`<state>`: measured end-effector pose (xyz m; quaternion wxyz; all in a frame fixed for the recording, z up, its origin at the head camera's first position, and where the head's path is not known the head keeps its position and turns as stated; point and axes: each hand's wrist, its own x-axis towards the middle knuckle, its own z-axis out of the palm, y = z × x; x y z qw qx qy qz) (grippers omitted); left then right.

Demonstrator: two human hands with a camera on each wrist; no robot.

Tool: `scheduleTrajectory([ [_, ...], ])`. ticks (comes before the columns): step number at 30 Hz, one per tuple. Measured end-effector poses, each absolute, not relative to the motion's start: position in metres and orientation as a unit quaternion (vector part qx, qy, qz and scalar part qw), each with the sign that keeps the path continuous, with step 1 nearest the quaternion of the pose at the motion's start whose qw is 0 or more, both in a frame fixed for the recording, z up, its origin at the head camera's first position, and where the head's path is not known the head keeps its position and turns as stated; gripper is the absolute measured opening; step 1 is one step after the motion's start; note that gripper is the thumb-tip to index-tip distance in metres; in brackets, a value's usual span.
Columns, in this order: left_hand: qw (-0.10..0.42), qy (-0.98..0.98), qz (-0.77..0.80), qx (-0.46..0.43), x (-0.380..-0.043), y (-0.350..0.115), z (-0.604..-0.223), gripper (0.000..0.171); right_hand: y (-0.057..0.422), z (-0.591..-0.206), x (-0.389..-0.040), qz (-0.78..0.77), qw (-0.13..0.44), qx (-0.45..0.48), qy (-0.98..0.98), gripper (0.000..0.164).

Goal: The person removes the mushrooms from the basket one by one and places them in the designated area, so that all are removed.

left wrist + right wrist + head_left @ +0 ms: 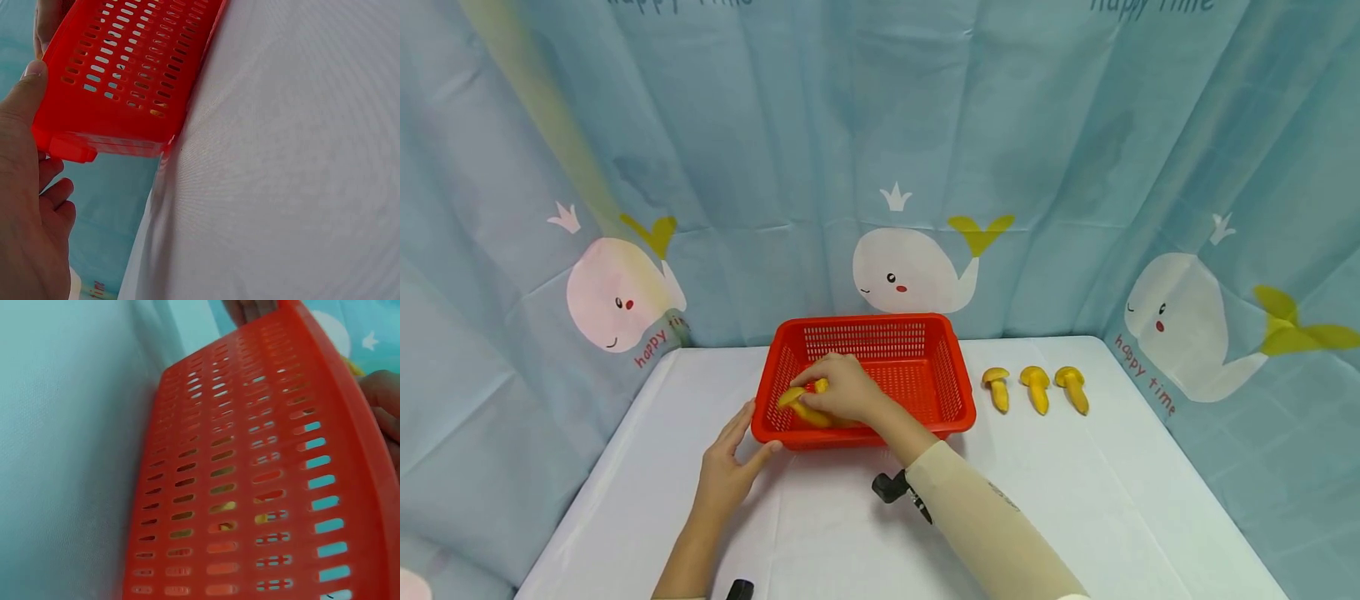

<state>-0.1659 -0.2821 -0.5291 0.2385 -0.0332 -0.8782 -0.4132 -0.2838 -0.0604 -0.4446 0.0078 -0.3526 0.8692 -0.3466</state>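
A red plastic basket (955, 375) with slotted sides stands at the back of the table. My left hand (727, 467) holds its front left corner, thumb at the front rim and fingers along the left side; the left wrist view shows the thumb (34, 75) right at the corner. Inside the basket, at its left end, my right hand (842, 390) pinches a yellow mushroom (792, 397) between thumb and fingers. More yellow shows beside and under that hand, partly hidden. In the right wrist view, the basket wall (250, 450) covers most of the contents.
Three yellow mushrooms (997, 388), (1037, 388), (1072, 388) lie in a row on the white table (1075, 500), right of the basket. A blue curtain (775, 275) with whale prints hangs behind and at both sides. Black wrist camera parts (889, 487) show near the right sleeve.
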Motion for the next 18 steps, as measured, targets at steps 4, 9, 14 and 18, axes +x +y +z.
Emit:
scheduleTrajectory([
  [4,0.239,-0.877,-0.416,-0.033,-0.166,-0.282,-0.528,0.087,-0.053,-0.440,-0.282,-0.375,-0.013,-0.352,0.857,0.023],
  [9,0.239,-0.876,-0.417,-0.033,-0.166,-0.282,-0.527,0.087,-0.042,-0.435,-0.279,-0.413,-0.019,-0.337,0.846,0.022],
  [14,0.240,-0.878,-0.412,-0.034,-0.166,-0.281,-0.528,0.086,-0.031,-0.433,-0.273,-0.433,-0.031,-0.326,0.840,0.020],
  [18,0.248,-0.877,-0.411,-0.040,-0.164,-0.280,-0.528,0.085,-0.022,-0.430,-0.267,-0.439,-0.043,-0.325,0.837,0.021],
])
